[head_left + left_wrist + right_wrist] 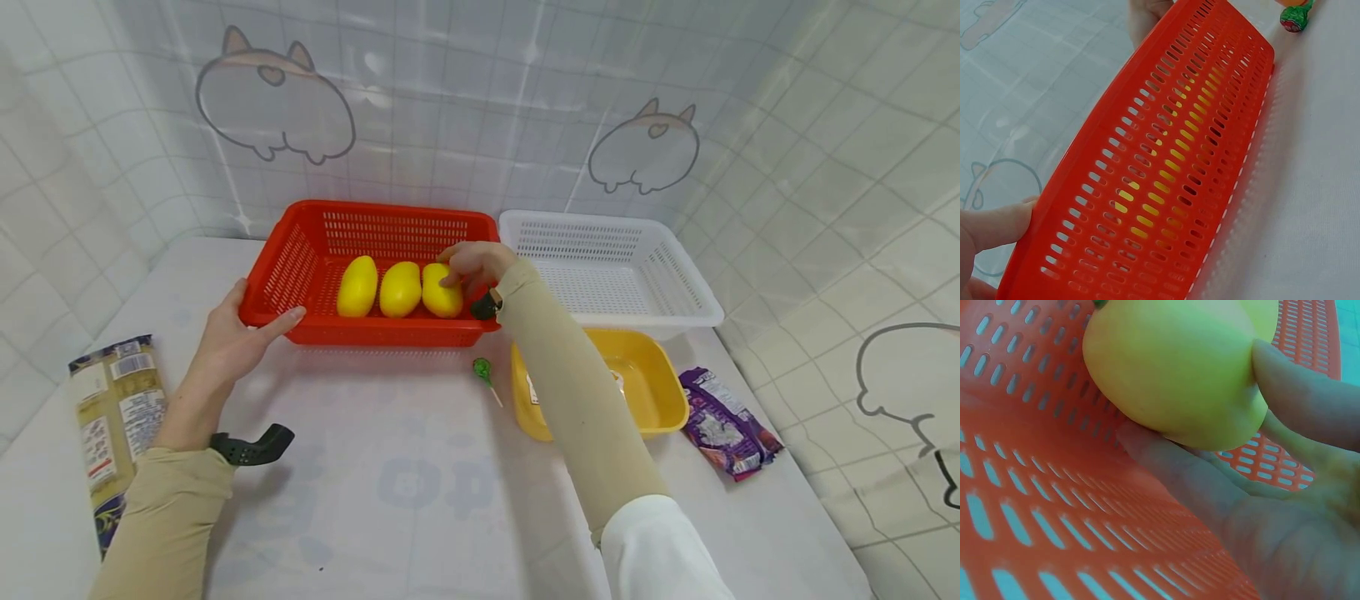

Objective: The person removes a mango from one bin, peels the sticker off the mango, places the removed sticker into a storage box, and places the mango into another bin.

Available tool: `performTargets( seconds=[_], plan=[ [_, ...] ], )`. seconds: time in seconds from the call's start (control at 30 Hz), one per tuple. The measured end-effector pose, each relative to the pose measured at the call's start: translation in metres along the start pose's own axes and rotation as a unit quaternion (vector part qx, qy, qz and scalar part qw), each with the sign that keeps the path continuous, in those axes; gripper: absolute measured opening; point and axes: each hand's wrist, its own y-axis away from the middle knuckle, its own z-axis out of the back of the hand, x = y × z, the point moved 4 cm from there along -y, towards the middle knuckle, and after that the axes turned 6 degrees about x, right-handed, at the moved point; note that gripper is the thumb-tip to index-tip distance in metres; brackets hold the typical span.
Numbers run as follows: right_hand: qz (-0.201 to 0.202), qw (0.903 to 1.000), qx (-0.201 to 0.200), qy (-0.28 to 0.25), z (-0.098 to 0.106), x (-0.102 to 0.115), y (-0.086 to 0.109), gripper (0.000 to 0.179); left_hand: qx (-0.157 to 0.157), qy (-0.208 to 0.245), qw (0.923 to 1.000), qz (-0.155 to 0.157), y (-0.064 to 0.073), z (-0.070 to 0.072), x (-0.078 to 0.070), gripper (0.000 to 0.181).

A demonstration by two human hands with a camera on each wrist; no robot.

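Note:
Three yellow mangoes lie side by side in a red slotted basket (pixel 386 337): a left one (pixel 357 287), a middle one (pixel 401 290) and a right one (pixel 441 293). My right hand (pixel 480 260) reaches over the basket's right end and holds the right mango (pixel 1172 369), thumb on one side and fingers under the other in the right wrist view. At the basket's front left corner, my left hand (pixel 228 342) grips the rim. Its thumb (pixel 1004 226) shows at the rim in the left wrist view; the other fingers are mostly hidden.
Right of the red basket stands a white basket (pixel 622 318), with a yellow tub (pixel 666 400) before it, partly covered by my right sleeve. A green lollipop (pixel 482 368) lies on the table. A purple packet (pixel 723 425) lies far right, a long clear-and-gold packet (pixel 123 408) far left.

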Motion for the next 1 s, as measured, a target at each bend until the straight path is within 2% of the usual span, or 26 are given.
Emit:
performTargets(
  seconds=[0.5,1.0],
  plan=[
    [-0.007,0.9999,-0.005,-0.011,0.0008,0.0004,-0.0041,0.064,0.001,-0.003,1.0000,0.000,-0.0042,0.0020,0.0008,0.112],
    [0.006,0.9998,-0.004,-0.017,-0.0001,0.0020,-0.0022,0.061,-0.001,-0.001,1.0000,-0.005,-0.0045,0.0025,0.0009,0.107]
  ],
)
